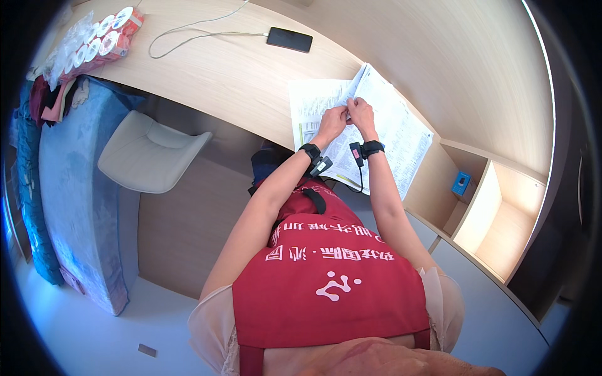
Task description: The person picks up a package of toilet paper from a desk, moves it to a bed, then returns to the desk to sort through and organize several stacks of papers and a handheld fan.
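Spread sheets of printed paper, apparently a newspaper (390,127), lie on a pale wooden desk (225,70) and reach over its front edge. A narrow part of the upper sheet (361,82) is raised and folded at the middle of the spread. My left hand (333,121) pinches this fold from its left side. Close against it, my right hand (361,114) grips the same fold, with the fingertips of both hands nearly meeting. The fingers partly hide the paper between them. Each wrist wears a black strap with a small cabled device.
A phone (289,39) on a cable lies farther back on the desk. Plastic-wrapped rolls (101,42) stand at the left. Below are a pale chair (150,155) and a blue-covered bed (80,188). Open shelves (498,221) at the right hold a blue box (461,183).
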The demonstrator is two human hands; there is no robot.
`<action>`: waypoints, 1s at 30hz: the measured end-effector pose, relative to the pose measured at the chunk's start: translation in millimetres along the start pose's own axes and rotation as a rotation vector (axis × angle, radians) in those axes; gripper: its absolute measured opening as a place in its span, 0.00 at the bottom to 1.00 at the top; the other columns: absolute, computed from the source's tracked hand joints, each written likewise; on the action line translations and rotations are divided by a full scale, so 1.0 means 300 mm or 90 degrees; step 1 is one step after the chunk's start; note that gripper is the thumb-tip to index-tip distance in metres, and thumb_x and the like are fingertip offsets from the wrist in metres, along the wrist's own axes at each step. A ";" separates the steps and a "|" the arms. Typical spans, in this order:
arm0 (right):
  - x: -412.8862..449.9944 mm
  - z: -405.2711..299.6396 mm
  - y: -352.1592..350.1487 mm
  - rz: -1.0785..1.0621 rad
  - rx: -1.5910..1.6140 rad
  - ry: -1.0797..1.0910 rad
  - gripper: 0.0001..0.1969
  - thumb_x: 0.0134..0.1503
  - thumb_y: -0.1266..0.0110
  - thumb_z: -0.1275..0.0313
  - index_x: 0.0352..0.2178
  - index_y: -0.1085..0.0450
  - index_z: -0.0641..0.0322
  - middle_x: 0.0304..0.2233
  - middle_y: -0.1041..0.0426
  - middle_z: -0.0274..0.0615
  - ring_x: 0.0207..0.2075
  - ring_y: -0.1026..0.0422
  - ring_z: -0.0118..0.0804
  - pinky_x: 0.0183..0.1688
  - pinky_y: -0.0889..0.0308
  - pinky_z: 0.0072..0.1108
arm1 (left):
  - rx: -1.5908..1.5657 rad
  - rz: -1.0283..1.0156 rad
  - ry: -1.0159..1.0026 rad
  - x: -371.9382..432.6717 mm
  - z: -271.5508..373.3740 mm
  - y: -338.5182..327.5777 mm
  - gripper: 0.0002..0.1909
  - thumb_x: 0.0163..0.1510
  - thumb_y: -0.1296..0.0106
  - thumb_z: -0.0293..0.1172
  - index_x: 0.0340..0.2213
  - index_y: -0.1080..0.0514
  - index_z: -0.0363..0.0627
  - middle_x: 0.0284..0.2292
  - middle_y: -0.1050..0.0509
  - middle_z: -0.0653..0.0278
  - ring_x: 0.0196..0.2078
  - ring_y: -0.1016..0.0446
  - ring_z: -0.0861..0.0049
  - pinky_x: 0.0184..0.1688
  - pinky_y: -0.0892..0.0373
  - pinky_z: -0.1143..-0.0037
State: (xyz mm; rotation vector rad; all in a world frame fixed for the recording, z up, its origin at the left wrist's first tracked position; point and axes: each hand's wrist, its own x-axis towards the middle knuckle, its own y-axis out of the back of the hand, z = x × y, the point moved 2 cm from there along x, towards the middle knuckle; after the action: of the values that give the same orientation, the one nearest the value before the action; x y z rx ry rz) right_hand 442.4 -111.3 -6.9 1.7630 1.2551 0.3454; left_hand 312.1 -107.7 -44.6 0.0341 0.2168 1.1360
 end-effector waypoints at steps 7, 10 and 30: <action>0.001 0.026 0.075 -0.053 0.011 -0.050 0.18 0.56 0.48 0.66 0.34 0.28 0.79 0.26 0.22 0.60 0.22 0.20 0.46 0.28 0.24 0.30 | 0.005 0.121 -0.091 0.017 -0.015 0.061 0.10 0.54 0.47 0.26 0.37 0.22 0.37 0.34 0.19 0.52 0.34 0.20 0.62 0.38 0.26 0.67; -0.013 0.023 0.101 -0.031 0.032 -0.050 0.16 0.55 0.49 0.68 0.33 0.28 0.77 0.24 0.22 0.60 0.20 0.21 0.48 0.34 0.24 0.32 | 0.088 0.210 -0.119 0.037 -0.057 0.093 0.09 0.50 0.41 0.24 0.36 0.25 0.38 0.30 0.23 0.53 0.34 0.23 0.57 0.38 0.28 0.64; 0.002 0.008 0.025 -0.020 -0.010 -0.027 0.15 0.54 0.49 0.70 0.32 0.29 0.78 0.21 0.23 0.57 0.17 0.21 0.45 0.25 0.25 0.29 | 0.099 0.184 -0.091 0.015 -0.023 0.056 0.06 0.48 0.40 0.22 0.28 0.27 0.41 0.27 0.27 0.57 0.31 0.25 0.59 0.34 0.30 0.64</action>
State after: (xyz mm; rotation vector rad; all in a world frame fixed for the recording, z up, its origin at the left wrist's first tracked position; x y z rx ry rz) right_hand 448.8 -112.7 -2.3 1.7272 1.2455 0.2965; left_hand 297.7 -97.2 -49.9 0.2924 0.1758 1.3964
